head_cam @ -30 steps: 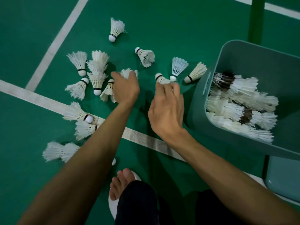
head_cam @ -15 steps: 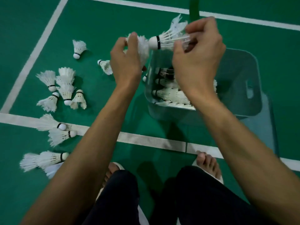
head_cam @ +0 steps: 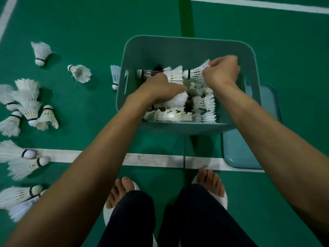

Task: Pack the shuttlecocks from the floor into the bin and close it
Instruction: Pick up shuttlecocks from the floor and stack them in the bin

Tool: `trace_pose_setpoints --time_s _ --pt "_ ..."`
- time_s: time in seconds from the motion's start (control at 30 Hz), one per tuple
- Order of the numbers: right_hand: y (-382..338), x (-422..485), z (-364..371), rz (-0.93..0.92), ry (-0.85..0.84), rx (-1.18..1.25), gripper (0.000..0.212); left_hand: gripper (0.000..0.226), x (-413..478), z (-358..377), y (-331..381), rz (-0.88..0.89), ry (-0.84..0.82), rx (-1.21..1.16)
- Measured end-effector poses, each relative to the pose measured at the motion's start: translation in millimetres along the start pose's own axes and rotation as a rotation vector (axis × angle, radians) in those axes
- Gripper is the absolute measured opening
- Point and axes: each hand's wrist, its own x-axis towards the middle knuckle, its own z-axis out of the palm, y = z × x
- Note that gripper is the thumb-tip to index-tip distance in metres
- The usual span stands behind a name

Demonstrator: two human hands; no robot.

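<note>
Underfoot green court floor (head_cam: 89, 24), white line (head_cam: 156, 160), scattered shuttlecocks (head_cam: 80, 73).

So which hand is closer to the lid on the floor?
Right. The right hand holds a shuttlecock over the bin's right side, by the lid; the left hand is further left.

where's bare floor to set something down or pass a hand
Bare: floor beyond the bin up to the far line, and right of bin and lid. Crowded: left of the bin, shuttlecocks spread down past the near line; left hand and right hand fill the bin's mouth.
</note>
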Motion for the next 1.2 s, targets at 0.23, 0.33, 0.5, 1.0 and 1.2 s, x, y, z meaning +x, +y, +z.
trace_pose_setpoints --time_s 0.23,0.33,0.5,1.0,1.2 --pt "-10.6 12.2 29.4 0.102 -0.246 0.031 0.009 0.095 24.2 6.7 -9.9 -0.058 -0.203 0.012" --pt "-14.2 13.2 25.0 0.167 -0.343 0.093 0.012 0.084 32.6 8.9 -12.1 -0.045 -0.202 0.028" --pt "-14.6 11.3 22.5 0.179 -0.406 0.124 0.010 0.049 30.2 10.8 -3.4 0.040 -0.177 0.033" --pt "2.9 -25.2 -47.7 -0.043 -0.670 0.091 0.024 0.038 31.0 24.2 5.9 0.486 -0.060 -0.033" --pt "-4.5 -13.0 -55.6 0.049 -0.562 0.001 0.011 0.068 18.8 23.8 4.7 0.413 -0.017 0.012"
